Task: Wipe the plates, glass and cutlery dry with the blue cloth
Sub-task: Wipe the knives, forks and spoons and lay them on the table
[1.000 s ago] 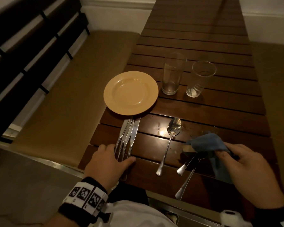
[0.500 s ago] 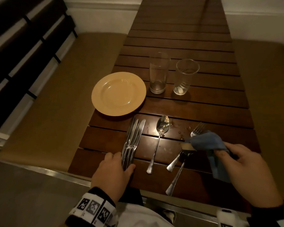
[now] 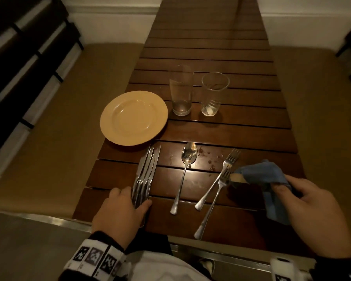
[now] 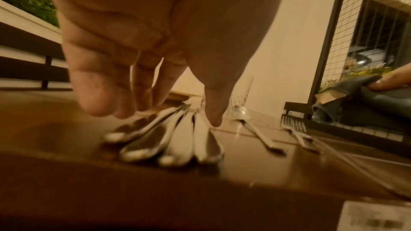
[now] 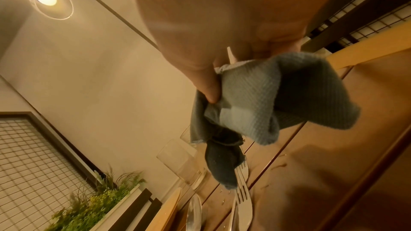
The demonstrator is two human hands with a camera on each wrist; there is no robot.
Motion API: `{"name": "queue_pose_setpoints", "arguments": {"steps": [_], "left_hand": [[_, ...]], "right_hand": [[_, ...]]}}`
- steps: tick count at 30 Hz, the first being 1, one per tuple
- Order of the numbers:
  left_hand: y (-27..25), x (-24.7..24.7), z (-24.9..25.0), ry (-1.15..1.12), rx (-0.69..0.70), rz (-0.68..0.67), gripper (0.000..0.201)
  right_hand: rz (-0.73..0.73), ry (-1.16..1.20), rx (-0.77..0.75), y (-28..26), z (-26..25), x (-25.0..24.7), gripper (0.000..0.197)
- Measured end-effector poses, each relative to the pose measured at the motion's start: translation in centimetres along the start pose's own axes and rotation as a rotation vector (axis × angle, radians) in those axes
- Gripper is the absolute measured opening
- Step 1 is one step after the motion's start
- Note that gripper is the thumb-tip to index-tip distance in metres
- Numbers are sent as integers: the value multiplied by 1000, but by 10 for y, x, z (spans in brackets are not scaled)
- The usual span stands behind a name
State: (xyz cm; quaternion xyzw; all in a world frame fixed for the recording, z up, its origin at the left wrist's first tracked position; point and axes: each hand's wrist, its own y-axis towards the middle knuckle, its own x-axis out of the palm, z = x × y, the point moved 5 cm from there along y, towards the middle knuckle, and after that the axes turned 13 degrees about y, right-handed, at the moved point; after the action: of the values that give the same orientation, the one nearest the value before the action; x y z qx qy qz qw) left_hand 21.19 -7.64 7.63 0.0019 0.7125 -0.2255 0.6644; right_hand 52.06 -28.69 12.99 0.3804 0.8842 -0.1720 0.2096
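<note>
Several table knives [image 3: 146, 175] lie bundled near the front left of the wooden table [image 3: 211, 126]. My left hand [image 3: 135, 198] pinches their handles, fingers on the left, thumb on the right; the left wrist view shows the knives [image 4: 177, 140] fanned under the fingertips. My right hand [image 3: 282, 191] grips the bunched blue cloth [image 3: 265, 177] just above the table, right of two forks [image 3: 221, 179]. A spoon [image 3: 185, 169] lies between knives and forks. A yellow plate [image 3: 133, 118] and two upright glasses [image 3: 181, 90] [image 3: 214, 94] stand farther back.
Water droplets [image 3: 209, 158] speckle the slat beside the spoon bowl. Tan bench cushions [image 3: 69, 128] flank the table on both sides. The table's near edge [image 3: 221, 252] runs just below the fork handles. The far half of the table holds nothing.
The blue cloth has drawn back to the right, uncovering both fork heads. My left hand has stayed on the knife handles. The head view has shifted a little.
</note>
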Motion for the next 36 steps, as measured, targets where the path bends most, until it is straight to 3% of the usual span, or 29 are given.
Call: {"name": "queue_pose_setpoints", "arguments": {"steps": [3, 5, 8, 11, 15, 20, 25, 28, 33, 36], "left_hand": [[-13, -24, 22, 9, 135, 98, 49], [-21, -33, 50, 12, 253, 71, 33], [-18, -23, 89, 119, 334, 18, 29], [-7, -2, 104, 196, 289, -62, 30], [-1, 14, 107, 107, 210, -118, 21], [1, 13, 112, 76, 127, -220, 28], [4, 8, 116, 161, 193, -178, 19], [9, 9, 112, 75, 229, -138, 14], [18, 0, 99, -159, 159, -128, 11], [9, -16, 101, -372, 219, -108, 10]], "right_hand": [[36, 57, 17, -4, 4, -12, 24], [45, 121, 32, -5, 7, -18, 26], [67, 237, 53, -5, 13, -26, 28], [116, 377, 76, -4, 20, -34, 34], [69, 563, 141, -5, 29, -33, 46], [4, 535, 161, -10, 39, -21, 41], [9, 560, 184, -8, 35, -7, 33], [18, 558, 204, -4, 31, 1, 29], [0, 655, 134, 5, 10, 10, 37], [-42, 780, 80, 11, -13, 15, 42]]}}
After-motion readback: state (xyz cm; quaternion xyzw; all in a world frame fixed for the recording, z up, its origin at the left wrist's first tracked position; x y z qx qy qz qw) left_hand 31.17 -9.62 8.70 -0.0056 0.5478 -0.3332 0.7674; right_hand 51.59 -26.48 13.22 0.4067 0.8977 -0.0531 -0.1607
